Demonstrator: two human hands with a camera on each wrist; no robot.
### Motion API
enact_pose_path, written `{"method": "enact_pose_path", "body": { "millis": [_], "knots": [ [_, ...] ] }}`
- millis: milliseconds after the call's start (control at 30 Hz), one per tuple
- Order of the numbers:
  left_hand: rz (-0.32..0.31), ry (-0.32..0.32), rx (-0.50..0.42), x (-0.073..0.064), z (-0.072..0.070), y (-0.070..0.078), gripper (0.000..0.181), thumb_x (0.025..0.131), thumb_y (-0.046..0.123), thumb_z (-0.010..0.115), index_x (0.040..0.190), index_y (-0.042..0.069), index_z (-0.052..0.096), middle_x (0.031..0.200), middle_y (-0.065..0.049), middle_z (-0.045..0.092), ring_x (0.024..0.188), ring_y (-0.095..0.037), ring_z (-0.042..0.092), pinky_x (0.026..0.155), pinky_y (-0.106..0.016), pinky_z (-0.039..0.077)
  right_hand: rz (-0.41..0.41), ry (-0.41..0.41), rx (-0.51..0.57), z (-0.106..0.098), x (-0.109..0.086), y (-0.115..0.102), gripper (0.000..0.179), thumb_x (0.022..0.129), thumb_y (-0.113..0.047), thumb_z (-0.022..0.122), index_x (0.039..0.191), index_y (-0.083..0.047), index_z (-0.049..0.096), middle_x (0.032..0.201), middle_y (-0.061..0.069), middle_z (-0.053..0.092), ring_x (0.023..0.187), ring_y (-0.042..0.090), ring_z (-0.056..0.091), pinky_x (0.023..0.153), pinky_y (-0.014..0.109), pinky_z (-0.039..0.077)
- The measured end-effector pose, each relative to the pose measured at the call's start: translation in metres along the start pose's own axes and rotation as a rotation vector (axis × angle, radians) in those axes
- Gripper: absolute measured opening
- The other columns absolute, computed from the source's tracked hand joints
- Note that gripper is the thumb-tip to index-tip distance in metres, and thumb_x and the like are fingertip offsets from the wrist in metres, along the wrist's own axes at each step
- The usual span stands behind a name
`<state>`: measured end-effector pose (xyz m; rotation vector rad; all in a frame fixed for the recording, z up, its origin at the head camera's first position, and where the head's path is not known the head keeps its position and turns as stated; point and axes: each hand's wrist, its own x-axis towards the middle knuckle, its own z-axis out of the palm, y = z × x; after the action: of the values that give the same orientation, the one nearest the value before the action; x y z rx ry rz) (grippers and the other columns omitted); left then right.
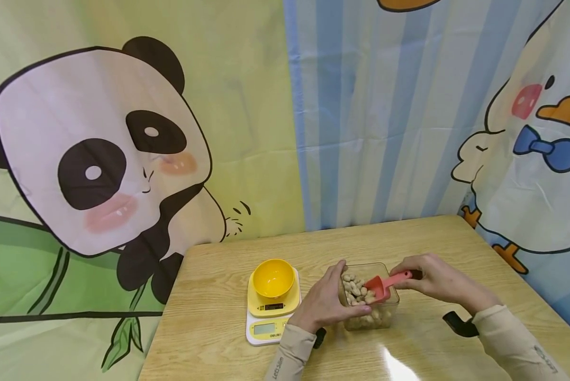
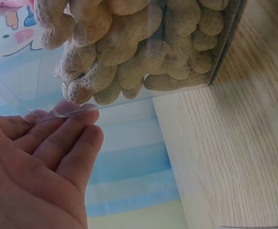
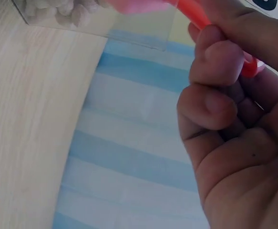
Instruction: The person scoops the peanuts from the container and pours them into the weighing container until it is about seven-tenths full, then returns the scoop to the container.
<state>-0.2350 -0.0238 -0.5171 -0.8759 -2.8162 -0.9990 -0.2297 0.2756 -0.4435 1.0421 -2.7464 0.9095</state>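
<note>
A clear plastic container (image 1: pixel 385 319) of unshelled peanuts (image 1: pixel 356 289) stands on the wooden table. My left hand (image 1: pixel 324 300) holds it at its left side, the thumb along the front rim. From below, the left wrist view shows that hand's fingertips (image 2: pixel 93 136) against the clear wall, beside the peanuts (image 2: pixel 124 43); the thumb is hidden there. My right hand (image 1: pixel 439 280) grips the handle of a red scoop (image 1: pixel 380 288), whose bowl is down among the peanuts inside the container. In the right wrist view the fingers (image 3: pixel 217 62) curl round the red handle (image 3: pixel 191 12).
Left of the container stands a yellow and white kitchen scale (image 1: pixel 265 328) with a yellow bowl (image 1: pixel 273 279) on it. The wooden table (image 1: pixel 208 317) ends at the back against curtains (image 1: pixel 246 132) printed with a panda and a duck.
</note>
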Motion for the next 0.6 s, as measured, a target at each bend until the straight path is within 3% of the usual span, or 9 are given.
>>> {"method": "enact_pose_path", "body": {
  "millis": [233,600],
  "knots": [
    [-0.005,-0.01,-0.01,0.002,-0.001,0.001,0.119,0.073,0.089,0.058,0.164,0.028,0.013,0.161,0.003,0.034,0.139,-0.02,0.046,0.109,-0.041,0.046,-0.01,0.062,0.041,0.005,-0.007,0.011,0.018,0.092,-0.023,0.077,0.109,-0.019,0.077,0.089,-0.014,0.07,0.061,0.0,0.053,0.05,0.023,0.048],
    [-0.01,-0.012,-0.043,0.002,-0.002,0.001,0.12,0.072,0.089,0.06,0.163,0.027,0.015,0.159,0.005,0.036,0.138,-0.018,0.046,0.109,-0.041,0.045,0.103,0.178,0.18,0.022,-0.017,0.018,0.018,0.09,-0.015,0.078,0.107,-0.022,0.077,0.079,-0.01,0.065,0.057,0.004,0.051,0.044,0.023,0.045]
  ]
}}
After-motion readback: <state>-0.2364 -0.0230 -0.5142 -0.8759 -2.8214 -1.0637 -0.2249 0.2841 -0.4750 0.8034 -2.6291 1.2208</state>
